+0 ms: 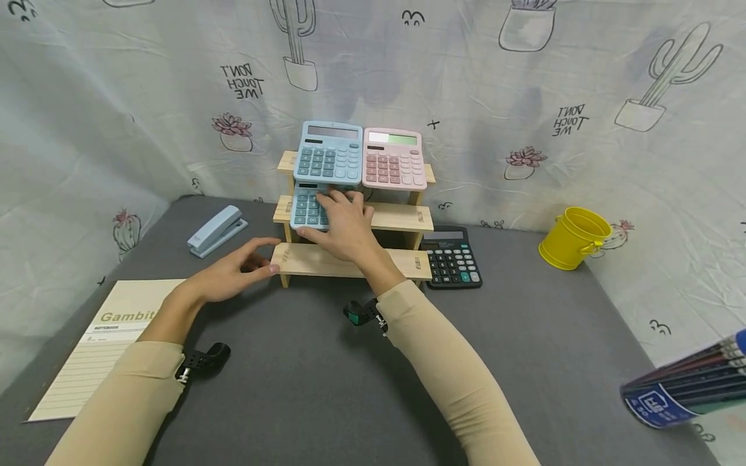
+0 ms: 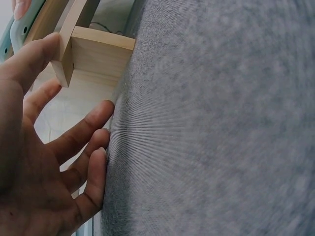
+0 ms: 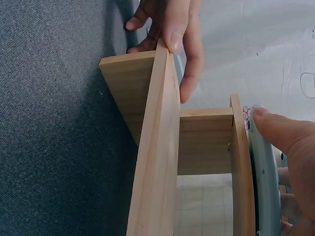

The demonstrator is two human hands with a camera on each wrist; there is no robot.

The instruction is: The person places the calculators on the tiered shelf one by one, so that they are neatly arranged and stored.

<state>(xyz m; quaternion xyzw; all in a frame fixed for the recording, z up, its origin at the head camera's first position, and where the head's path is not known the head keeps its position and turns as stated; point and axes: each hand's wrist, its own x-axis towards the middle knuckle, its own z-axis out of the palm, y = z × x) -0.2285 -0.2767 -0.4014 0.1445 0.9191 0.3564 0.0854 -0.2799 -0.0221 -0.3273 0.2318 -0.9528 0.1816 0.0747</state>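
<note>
A three-tier wooden stand (image 1: 317, 259) stands at the back of the desk. My left hand (image 1: 227, 277) pinches the left end of its lowest board between thumb and index finger; the other fingers hang below, near the desk. On the middle tier leans a light blue calculator (image 1: 304, 210), which my right hand (image 1: 348, 226) grips, thumb at its lower left edge and fingers over its keys. The hand hides much of it. Side by side on the top tier are another blue calculator (image 1: 329, 154) and a pink calculator (image 1: 394, 160).
A black calculator (image 1: 449, 259) lies behind the stand's right end. At left are a pale blue stapler (image 1: 217, 232) and a notebook (image 1: 87, 362). To the right stand a yellow bucket (image 1: 574, 239) and a tub of pencils (image 1: 664, 398). A patterned cloth (image 1: 373, 77) hangs behind.
</note>
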